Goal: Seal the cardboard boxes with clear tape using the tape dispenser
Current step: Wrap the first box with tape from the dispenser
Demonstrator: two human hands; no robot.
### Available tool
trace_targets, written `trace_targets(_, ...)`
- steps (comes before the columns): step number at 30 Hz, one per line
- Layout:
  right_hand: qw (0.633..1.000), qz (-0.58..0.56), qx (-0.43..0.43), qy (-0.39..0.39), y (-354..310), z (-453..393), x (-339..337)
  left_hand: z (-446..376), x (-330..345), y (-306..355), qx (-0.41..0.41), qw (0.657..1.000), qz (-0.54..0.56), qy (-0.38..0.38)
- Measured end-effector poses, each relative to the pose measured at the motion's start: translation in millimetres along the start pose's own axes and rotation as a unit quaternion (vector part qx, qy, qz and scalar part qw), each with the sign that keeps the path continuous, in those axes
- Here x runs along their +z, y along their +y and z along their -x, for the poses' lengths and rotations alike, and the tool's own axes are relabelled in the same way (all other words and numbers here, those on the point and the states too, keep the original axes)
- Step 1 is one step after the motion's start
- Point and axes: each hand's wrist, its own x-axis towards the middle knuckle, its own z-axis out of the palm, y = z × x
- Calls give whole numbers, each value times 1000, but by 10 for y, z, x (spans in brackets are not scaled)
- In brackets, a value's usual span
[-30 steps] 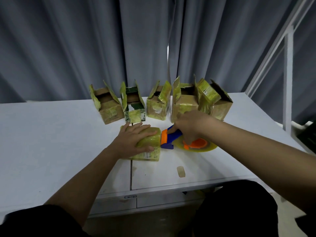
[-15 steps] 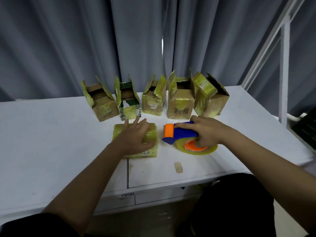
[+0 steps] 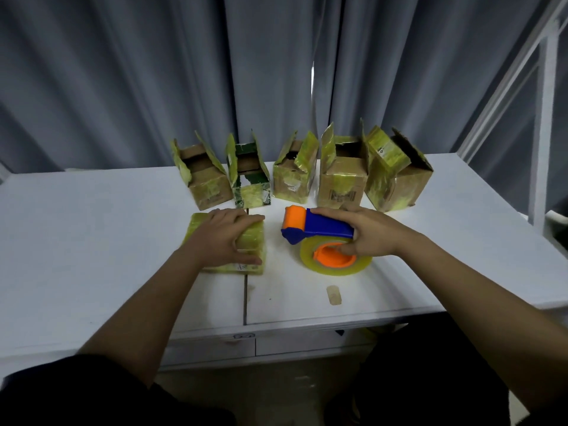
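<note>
Seated at a white table [image 3: 92, 241], a person presses the left hand [image 3: 221, 238], fingers spread flat, on a closed taped box [image 3: 252, 241]. Just right of it, the right hand [image 3: 368, 235] grips the tape dispenser [image 3: 319, 233]. Behind both hands, five open boxes [image 3: 341, 176] stand in a row.

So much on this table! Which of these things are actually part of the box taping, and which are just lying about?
Part of the job:
closed box under the left hand
tape dispenser gripped by the right hand
five open boxes in the back row

Just lying about:
small tan scrap near the table front edge
grey curtain
</note>
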Motion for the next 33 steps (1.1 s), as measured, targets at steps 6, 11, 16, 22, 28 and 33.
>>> trace_targets(6, 1000, -15, 6, 20, -122, -106, 107, 145, -38, -165, -14, 1000, 2, 4)
trace_targets(11, 1000, 2, -2, 23, -283, -244, 111, 252, -30, -326, -28, 1000, -4, 10)
trace_targets(16, 996, 85, -14, 3, -433, -334, 119, 309, -17, -399, -45, 999, 8, 12)
trace_targets(22, 999, 48, -11, -18, -557, -367, 93, 307, -1, -395, -54, 998, 27, 30)
trace_targets(28, 988, 126, -14, -84, -620, -321, 14, 326, 8, -388, -49, 998, 22, 23)
trace_targets(33, 956, 272, -33, -104, -908, -527, -242, 333, -17, -380, -45, 999, 17, 6)
